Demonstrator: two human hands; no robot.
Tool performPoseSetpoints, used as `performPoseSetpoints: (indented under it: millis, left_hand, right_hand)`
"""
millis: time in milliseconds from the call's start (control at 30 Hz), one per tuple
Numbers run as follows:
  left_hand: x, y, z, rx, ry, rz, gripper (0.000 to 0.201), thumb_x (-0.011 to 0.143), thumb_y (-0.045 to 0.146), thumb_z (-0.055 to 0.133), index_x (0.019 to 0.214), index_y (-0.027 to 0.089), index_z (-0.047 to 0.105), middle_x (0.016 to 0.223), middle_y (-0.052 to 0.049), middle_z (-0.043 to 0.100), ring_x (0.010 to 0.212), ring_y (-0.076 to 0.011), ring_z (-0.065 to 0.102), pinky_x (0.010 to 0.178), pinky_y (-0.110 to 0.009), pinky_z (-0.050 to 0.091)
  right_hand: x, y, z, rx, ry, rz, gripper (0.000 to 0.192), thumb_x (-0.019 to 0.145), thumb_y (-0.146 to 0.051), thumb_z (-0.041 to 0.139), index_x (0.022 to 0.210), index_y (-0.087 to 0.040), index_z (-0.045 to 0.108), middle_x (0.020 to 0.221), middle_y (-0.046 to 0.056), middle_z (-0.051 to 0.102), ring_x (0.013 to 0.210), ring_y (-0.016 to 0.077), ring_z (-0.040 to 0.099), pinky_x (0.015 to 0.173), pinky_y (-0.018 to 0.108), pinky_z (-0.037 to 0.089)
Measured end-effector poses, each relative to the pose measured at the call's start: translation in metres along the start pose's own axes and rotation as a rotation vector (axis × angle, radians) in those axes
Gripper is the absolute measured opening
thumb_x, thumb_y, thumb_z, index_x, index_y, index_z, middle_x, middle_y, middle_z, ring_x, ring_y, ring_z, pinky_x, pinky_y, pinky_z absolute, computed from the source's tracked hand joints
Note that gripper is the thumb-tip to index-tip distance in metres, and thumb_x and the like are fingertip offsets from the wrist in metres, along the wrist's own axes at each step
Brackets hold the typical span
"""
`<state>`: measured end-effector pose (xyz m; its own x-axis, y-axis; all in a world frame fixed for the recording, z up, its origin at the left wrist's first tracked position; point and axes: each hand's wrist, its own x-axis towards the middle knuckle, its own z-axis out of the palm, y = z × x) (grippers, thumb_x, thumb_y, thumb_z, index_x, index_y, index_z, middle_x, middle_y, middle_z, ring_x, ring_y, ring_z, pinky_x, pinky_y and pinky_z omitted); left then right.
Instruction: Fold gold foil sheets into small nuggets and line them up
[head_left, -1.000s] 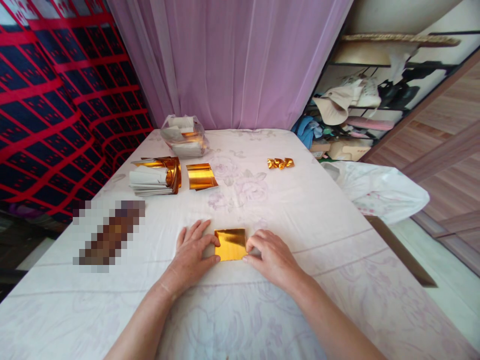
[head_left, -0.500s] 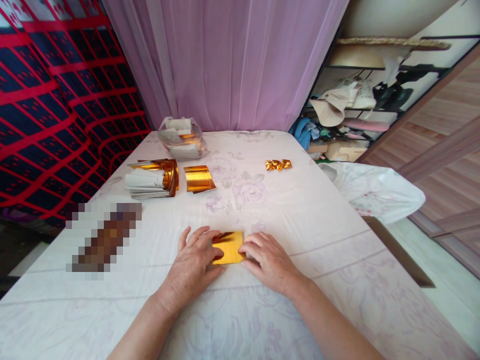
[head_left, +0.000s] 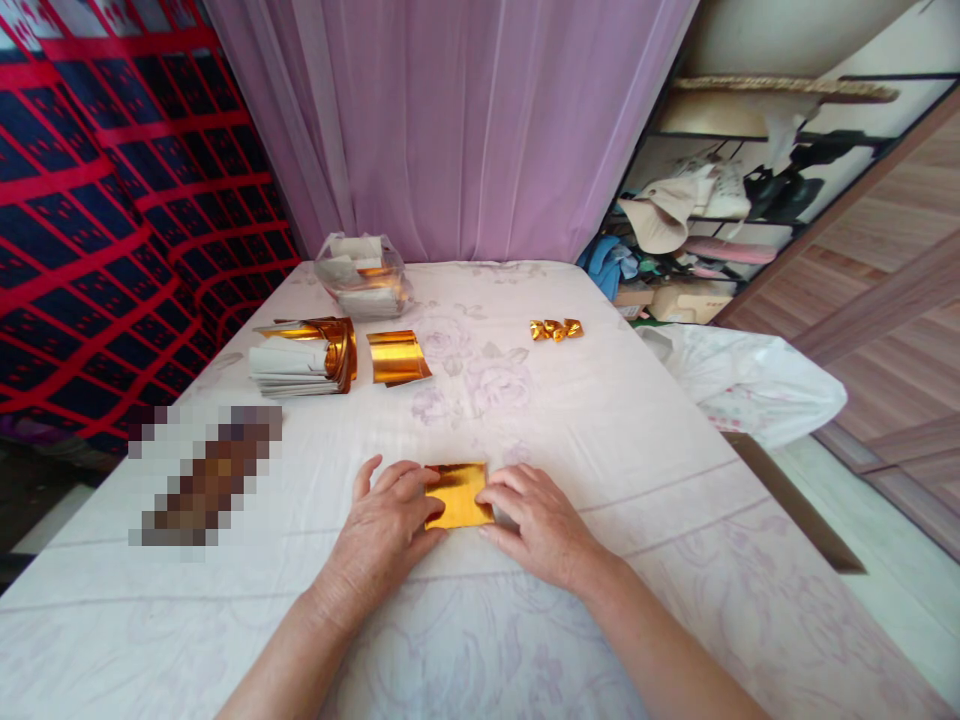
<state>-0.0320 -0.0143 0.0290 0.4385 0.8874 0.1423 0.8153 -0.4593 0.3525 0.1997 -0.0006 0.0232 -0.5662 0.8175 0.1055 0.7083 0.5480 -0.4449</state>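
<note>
A small rectangle of shiny gold foil paper (head_left: 459, 492) lies on the cloth-covered table, gold face up. Its left edge is between the bent fingers and thumb of my left hand (head_left: 390, 517), whose little finger sticks out to the side. At the opposite edge, my right hand (head_left: 534, 522) holds the paper with curled fingertips, its thumb low near the front corner. The fingertips partly cover both side edges of the paper.
Further back lie a thick stack of foil paper (head_left: 304, 358), a few loose gold sheets (head_left: 400, 357) and a clear bag of more paper (head_left: 364, 280). Small twisted gold pieces (head_left: 556, 330) sit back right. A pixelated patch (head_left: 210, 480) hides something at left.
</note>
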Motion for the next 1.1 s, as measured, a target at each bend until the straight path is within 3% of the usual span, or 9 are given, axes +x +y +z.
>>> performPoseSetpoints:
  millis: [233, 500, 700, 900, 1100]
  left_hand:
    - [0.001, 0.001, -0.001, -0.047, -0.030, 0.006, 0.010, 0.084, 0.024, 0.064, 0.090, 0.028, 0.071, 0.100, 0.000, 0.073, 0.101, -0.0224, 0.063, 0.114, -0.056, 0.010]
    - [0.001, 0.001, 0.001, -0.044, 0.003, 0.034, 0.016, 0.090, 0.027, 0.055, 0.094, 0.027, 0.070, 0.098, 0.001, 0.073, 0.093, -0.0205, 0.067, 0.114, -0.054, 0.014]
    - [0.001, 0.000, 0.001, 0.010, 0.002, 0.044, 0.021, 0.094, 0.027, 0.047, 0.094, 0.024, 0.068, 0.093, 0.000, 0.073, 0.090, -0.0196, 0.066, 0.110, -0.054, 0.020]
    - [0.001, -0.002, 0.000, 0.027, 0.014, 0.039, 0.012, 0.090, 0.031, 0.058, 0.094, 0.026, 0.068, 0.093, 0.000, 0.072, 0.091, -0.0209, 0.064, 0.107, -0.054, 0.022]
    - [0.001, -0.002, 0.002, -0.014, 0.023, -0.035, 0.013, 0.090, 0.028, 0.057, 0.085, 0.026, 0.069, 0.086, 0.001, 0.070, 0.084, -0.0188, 0.063, 0.095, -0.045, 0.032]
  right_hand:
    - [0.000, -0.001, 0.000, -0.015, 0.003, 0.013, 0.019, 0.079, -0.025, 0.073, 0.095, -0.023, 0.063, 0.100, 0.002, 0.063, 0.098, 0.0189, 0.054, 0.088, 0.034, 0.040]
    - [0.000, 0.000, 0.002, -0.033, 0.026, -0.004, 0.017, 0.082, -0.024, 0.070, 0.098, -0.022, 0.064, 0.102, 0.003, 0.063, 0.099, 0.0199, 0.054, 0.088, 0.035, 0.041]
    - [-0.001, 0.004, 0.007, -0.064, 0.100, -0.064, 0.004, 0.086, -0.021, 0.064, 0.090, -0.021, 0.065, 0.095, 0.003, 0.065, 0.091, 0.0187, 0.056, 0.082, 0.033, 0.042]
    - [0.001, 0.007, 0.013, -0.076, 0.219, -0.087, 0.011, 0.090, -0.018, 0.057, 0.083, -0.021, 0.065, 0.087, 0.002, 0.066, 0.084, 0.0166, 0.057, 0.079, 0.031, 0.042]
    - [0.000, 0.006, 0.011, -0.067, 0.194, -0.070, 0.007, 0.088, -0.019, 0.060, 0.083, -0.020, 0.065, 0.088, 0.002, 0.066, 0.085, 0.0175, 0.057, 0.078, 0.031, 0.041]
